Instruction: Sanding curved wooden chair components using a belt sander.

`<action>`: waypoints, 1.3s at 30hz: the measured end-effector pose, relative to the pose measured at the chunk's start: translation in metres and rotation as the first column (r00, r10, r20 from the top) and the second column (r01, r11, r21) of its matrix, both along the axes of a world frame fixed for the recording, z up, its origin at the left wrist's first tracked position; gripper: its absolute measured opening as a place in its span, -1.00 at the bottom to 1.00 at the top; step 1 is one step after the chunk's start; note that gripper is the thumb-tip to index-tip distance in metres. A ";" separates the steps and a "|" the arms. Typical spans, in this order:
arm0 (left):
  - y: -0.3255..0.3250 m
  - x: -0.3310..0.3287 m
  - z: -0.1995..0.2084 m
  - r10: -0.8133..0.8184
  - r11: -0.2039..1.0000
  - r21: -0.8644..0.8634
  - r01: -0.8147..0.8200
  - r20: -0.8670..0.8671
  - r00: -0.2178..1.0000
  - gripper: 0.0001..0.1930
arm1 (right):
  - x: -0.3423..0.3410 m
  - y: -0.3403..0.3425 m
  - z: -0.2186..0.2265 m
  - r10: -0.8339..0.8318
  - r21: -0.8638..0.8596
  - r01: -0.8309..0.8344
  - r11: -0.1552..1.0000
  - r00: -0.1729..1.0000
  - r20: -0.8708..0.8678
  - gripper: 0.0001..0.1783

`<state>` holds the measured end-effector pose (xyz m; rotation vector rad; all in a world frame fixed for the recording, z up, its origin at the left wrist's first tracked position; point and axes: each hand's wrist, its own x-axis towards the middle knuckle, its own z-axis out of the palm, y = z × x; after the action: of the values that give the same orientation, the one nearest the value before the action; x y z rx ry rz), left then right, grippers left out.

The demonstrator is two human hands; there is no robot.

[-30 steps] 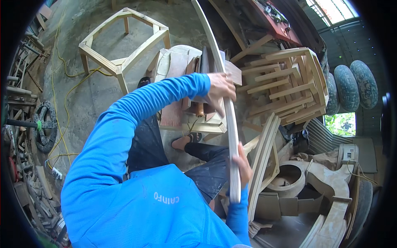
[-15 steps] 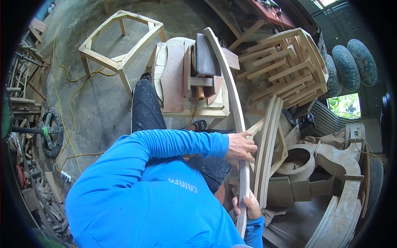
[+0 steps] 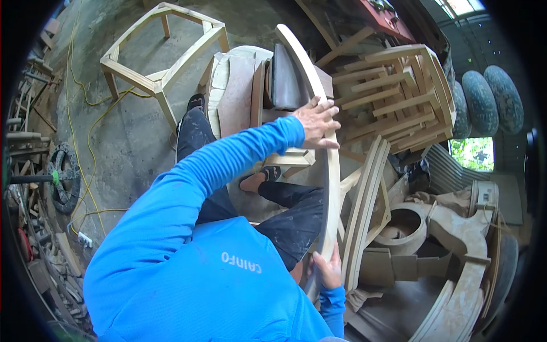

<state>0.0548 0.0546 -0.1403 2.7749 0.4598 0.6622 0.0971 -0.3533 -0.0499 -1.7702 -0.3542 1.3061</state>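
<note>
A long curved wooden strip [image 3: 331, 191] stretches in front of me, its far tip beyond the cushioned workpiece and its near end by my body. My left hand [image 3: 315, 122] lies across its upper half, fingers spread over the wood, thumb apart. Near the lower end my right hand [image 3: 329, 269] is closed around the strip, its fingers partly hidden behind it. A dark grey flat block [image 3: 288, 80] and thin brown boards [image 3: 236, 108] rest beside the strip on a pale padded wooden stand [image 3: 250, 52].
A hexagonal wooden frame [image 3: 156, 85] stands at the far left, with a yellow cord [image 3: 85, 171] nearby. Stacked wooden frames [image 3: 393, 97] are at the far right. Several similar curved strips [image 3: 364, 211] lean close to my right. Scrap wood [image 3: 62, 273] lines the left wall.
My left hand has slid farther up the strip and its fingers have spread. The strip has turned, showing a broader face. My right hand has moved slightly up and left.
</note>
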 end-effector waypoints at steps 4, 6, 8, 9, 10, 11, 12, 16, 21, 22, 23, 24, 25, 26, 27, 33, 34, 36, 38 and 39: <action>0.078 0.006 0.008 0.079 0.993 -0.080 -0.092 -0.159 0.984 -0.13 | 0.030 0.083 -0.032 0.119 0.013 -0.125 0.992 0.968 0.223 -0.02; 0.120 0.010 0.017 0.125 0.988 -0.055 -0.142 -0.234 0.964 -0.11 | 0.042 0.124 -0.036 0.162 0.036 -0.183 0.983 0.934 0.317 -0.03; 0.169 0.009 0.012 0.191 0.976 -0.044 -0.214 -0.302 0.934 -0.10 | 0.050 0.176 -0.040 0.222 0.077 -0.288 0.954 0.860 0.460 -0.02; 0.192 0.011 0.013 0.217 0.969 -0.034 -0.243 -0.344 0.913 -0.09 | 0.053 0.201 -0.040 0.241 0.055 -0.325 0.944 0.794 0.558 -0.04; 0.215 0.008 0.014 0.251 0.957 -0.043 -0.288 -0.378 0.891 -0.08 | 0.055 0.227 -0.043 0.258 0.034 -0.363 0.931 0.720 0.644 -0.05; 0.237 0.006 0.015 0.277 0.944 -0.052 -0.325 -0.405 0.871 -0.07 | 0.057 0.252 -0.042 0.260 0.016 -0.396 0.918 0.632 0.729 -0.09; 0.259 0.001 0.013 0.306 0.928 -0.074 -0.366 -0.414 0.857 -0.06 | 0.057 0.278 -0.042 0.261 -0.002 -0.434 0.901 0.539 0.801 -0.13; 0.323 -0.009 0.008 0.387 0.855 -0.149 -0.496 -0.452 0.804 0.02 | 0.060 0.352 -0.047 0.308 -0.080 -0.378 0.922 0.592 0.745 -0.19; 0.321 -0.015 -0.003 0.437 0.849 -0.106 -0.518 -0.410 0.801 0.02 | 0.052 0.348 -0.069 0.274 0.000 -0.397 0.918 0.634 0.723 -0.22; 0.306 -0.011 -0.002 0.407 0.879 -0.077 -0.471 -0.394 0.824 0.01 | 0.053 0.331 -0.068 0.268 0.006 -0.392 0.920 0.640 0.720 -0.22; 0.287 -0.008 -0.003 0.376 0.905 -0.046 -0.423 -0.380 0.845 0.00 | 0.057 0.306 -0.067 0.248 0.018 -0.400 0.916 0.604 0.757 -0.21; 0.258 -0.003 -0.004 0.361 0.917 -0.049 -0.395 -0.320 0.876 -0.04 | 0.059 0.276 -0.065 0.224 0.030 -0.403 0.915 0.568 0.792 -0.21; 0.226 0.000 -0.005 0.358 0.923 -0.048 -0.382 -0.259 0.897 -0.06 | 0.061 0.244 -0.063 0.202 0.025 -0.419 0.908 0.489 0.848 -0.19; 0.193 0.003 0.002 0.350 0.929 -0.020 -0.369 -0.269 0.897 -0.07 | 0.064 0.211 -0.062 0.176 0.019 -0.431 0.902 0.408 0.896 -0.17; 0.159 0.004 0.004 0.348 0.933 -0.003 -0.359 -0.237 0.907 -0.07 | 0.064 0.179 -0.059 0.152 0.019 -0.462 0.887 0.330 0.932 -0.14; -0.047 -0.006 0.037 0.225 0.974 -0.017 -0.224 0.071 0.972 -0.15 | 0.011 -0.009 -0.007 0.227 -0.144 -0.176 0.974 0.697 0.680 -0.09; -0.073 -0.010 0.040 0.202 0.979 -0.055 -0.197 0.111 0.973 -0.16 | 0.004 -0.036 -0.008 0.212 -0.144 -0.156 0.977 0.692 0.690 -0.08; -0.116 -0.015 0.048 0.163 0.981 -0.126 -0.145 0.148 0.976 -0.17 | -0.002 -0.084 -0.018 0.208 -0.118 -0.189 0.975 0.587 0.782 -0.06; -0.138 -0.022 0.053 0.124 0.979 -0.180 -0.101 0.125 0.984 -0.14 | -0.008 -0.111 -0.018 0.207 -0.126 -0.191 0.973 0.495 0.844 -0.01; -0.139 -0.026 0.054 0.119 0.979 -0.179 -0.095 0.126 0.985 -0.14 | -0.010 -0.113 -0.016 0.203 -0.125 -0.186 0.975 0.496 0.845 -0.01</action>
<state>0.0292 -0.0848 -0.0868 2.5384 0.6106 0.7902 0.0871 -0.4659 -0.0655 -2.3515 -1.1315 0.4276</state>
